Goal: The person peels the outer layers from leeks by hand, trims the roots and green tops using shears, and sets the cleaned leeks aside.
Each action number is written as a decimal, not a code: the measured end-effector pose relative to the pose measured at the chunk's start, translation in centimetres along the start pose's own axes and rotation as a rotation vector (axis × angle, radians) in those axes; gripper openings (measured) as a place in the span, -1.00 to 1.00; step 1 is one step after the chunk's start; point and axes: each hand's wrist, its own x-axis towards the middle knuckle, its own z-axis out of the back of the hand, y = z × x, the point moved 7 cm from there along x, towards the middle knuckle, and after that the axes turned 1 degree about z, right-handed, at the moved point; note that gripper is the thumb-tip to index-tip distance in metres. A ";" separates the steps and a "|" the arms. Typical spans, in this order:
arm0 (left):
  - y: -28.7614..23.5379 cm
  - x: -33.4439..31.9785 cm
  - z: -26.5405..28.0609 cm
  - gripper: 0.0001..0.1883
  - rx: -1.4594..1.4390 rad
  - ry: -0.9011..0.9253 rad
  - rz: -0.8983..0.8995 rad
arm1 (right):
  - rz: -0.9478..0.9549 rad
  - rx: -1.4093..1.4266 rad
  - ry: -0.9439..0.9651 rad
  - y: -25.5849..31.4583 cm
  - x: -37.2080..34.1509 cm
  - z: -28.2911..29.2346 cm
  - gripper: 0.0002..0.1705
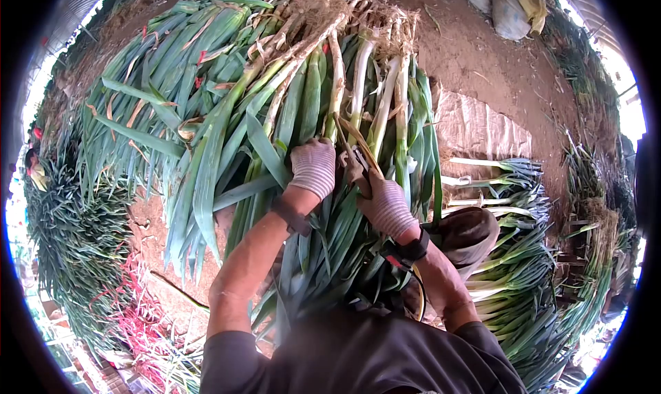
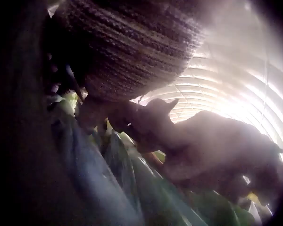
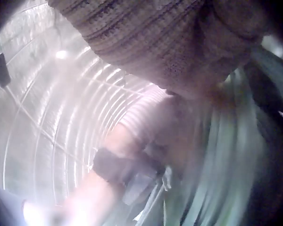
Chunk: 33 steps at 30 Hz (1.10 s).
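Observation:
Long leeks [image 1: 361, 70] lie with their roots away from me, in the middle of the head view. My left hand [image 1: 313, 168], in a striped knit glove, grips a leek [image 1: 337, 77] below its pale shaft. Just right of it, my gloved right hand [image 1: 387, 205] pinches dry brown leaves [image 1: 359, 141] against the stalks. Its fingertips are partly hidden by these leaves. The left wrist view is dark, with the glove [image 2: 132, 52] above green leaves [image 2: 141, 183]. In the right wrist view, the glove [image 3: 146, 42] hides the fingers.
A large leek heap [image 1: 172, 57] spreads to the left. Cleaned leeks [image 1: 499, 256] lie in a row at the right, beside my shoe [image 1: 470, 234]. Red twine [image 1: 141, 311] lies on the ground at lower left. Sacks [image 1: 509, 12] stand at the far right on bare soil.

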 end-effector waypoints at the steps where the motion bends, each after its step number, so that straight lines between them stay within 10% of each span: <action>1: 0.1 0.0 0.3 -0.67 -0.052 0.019 0.023 | -0.001 0.016 0.010 0.0 0.0 0.2 -0.59; 11: 3.1 1.1 -1.0 -0.42 -0.737 0.114 -0.003 | -0.021 0.023 0.047 -0.6 -2.2 -0.4 -0.57; 33: 2.2 -1.7 -0.2 -0.44 -0.849 0.116 -0.089 | 0.059 -0.156 -0.109 1.1 14.6 3.7 -0.57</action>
